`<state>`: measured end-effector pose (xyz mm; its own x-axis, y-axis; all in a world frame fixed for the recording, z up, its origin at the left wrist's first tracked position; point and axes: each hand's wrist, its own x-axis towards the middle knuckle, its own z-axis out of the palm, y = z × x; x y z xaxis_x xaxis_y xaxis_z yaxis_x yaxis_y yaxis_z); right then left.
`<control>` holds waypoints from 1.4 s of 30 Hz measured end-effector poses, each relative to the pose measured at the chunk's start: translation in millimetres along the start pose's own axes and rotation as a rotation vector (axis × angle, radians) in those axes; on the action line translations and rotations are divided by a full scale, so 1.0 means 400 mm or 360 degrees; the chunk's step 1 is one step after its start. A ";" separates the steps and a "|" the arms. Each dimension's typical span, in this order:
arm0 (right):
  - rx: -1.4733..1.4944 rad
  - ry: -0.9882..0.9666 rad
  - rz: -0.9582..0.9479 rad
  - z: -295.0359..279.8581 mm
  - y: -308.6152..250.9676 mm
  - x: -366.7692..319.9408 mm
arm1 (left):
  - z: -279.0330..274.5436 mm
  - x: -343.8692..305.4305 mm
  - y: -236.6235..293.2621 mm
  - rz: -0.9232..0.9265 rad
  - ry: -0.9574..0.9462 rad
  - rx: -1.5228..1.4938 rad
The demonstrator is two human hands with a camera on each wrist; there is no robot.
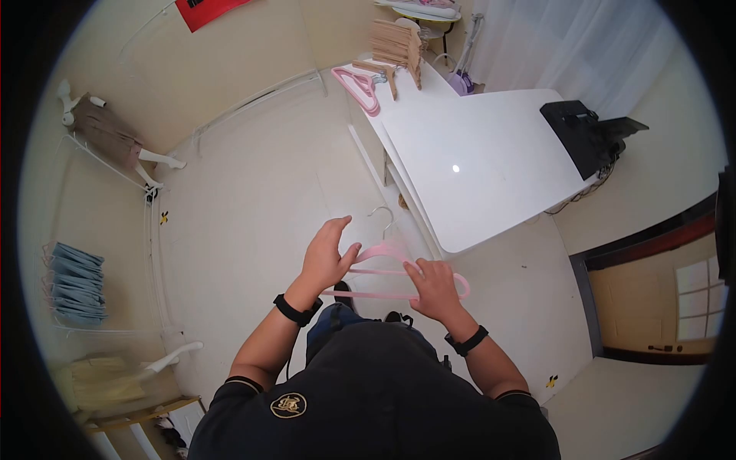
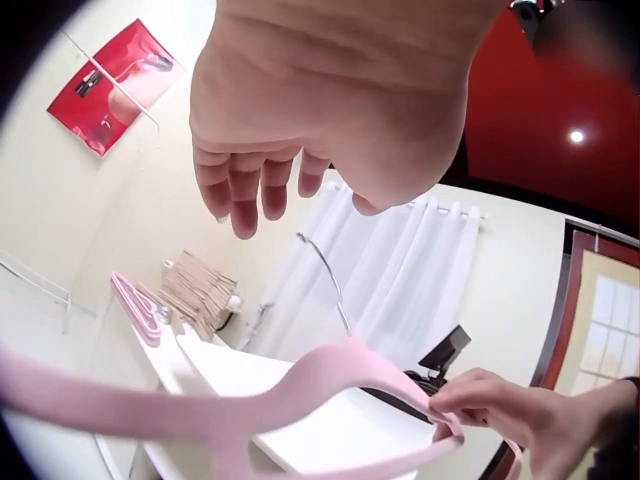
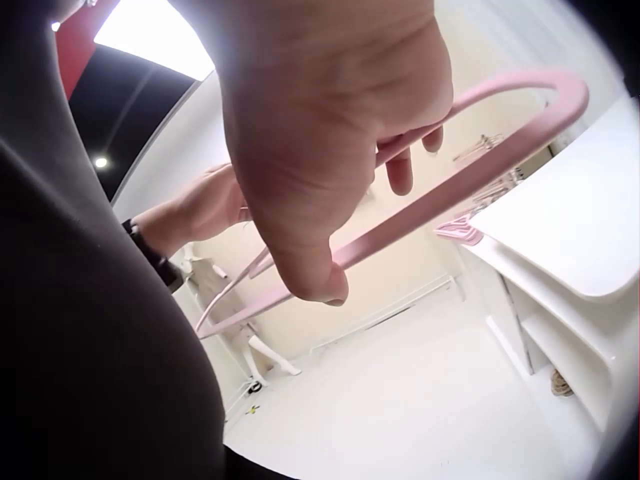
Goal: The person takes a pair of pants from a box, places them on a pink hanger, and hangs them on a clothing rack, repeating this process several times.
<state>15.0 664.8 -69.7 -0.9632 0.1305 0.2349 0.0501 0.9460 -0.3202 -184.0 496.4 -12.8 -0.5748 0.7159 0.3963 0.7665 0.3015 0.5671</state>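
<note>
A pink hanger (image 1: 387,251) with a silver hook is held up in front of the body in the head view. The right hand (image 1: 437,290) grips its right arm; in the right wrist view the right hand (image 3: 330,150) has fingers round the pink hanger (image 3: 440,205), thumb beneath. The left hand (image 1: 326,257) is beside the hanger's left part, fingers extended. In the left wrist view the left hand (image 2: 320,110) hangs relaxed above the pink hanger (image 2: 300,385), apart from it, while the right hand (image 2: 510,405) pinches the far end.
A white table (image 1: 483,161) stands ahead, with wooden hangers (image 1: 395,44), more pink hangers (image 1: 358,90) and a black monitor (image 1: 586,138) on it. Blue garments (image 1: 77,282) hang at the left. A mannequin in brown clothing (image 1: 107,134) is at the far left.
</note>
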 end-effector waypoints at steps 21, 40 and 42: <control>-0.0024 -0.0534 -0.0490 0.163 0.022 0.859 | -0.113 0.525 -0.645 -0.0560 -0.0228 0.0085; 0.0250 -0.0144 0.0204 0.256 0.538 1.307 | 0.044 1.029 -0.956 -0.0235 -0.1101 0.0754; 0.0267 -0.0140 0.0234 0.265 0.571 1.351 | 0.062 1.085 -0.988 -0.0133 -0.1051 0.0843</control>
<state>-522.1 920.0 -113.1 -0.9685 0.2299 0.0957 0.1542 0.8552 -0.4948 -729.3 703.5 -83.0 -0.4767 0.8489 -0.2281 0.8564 0.5071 0.0975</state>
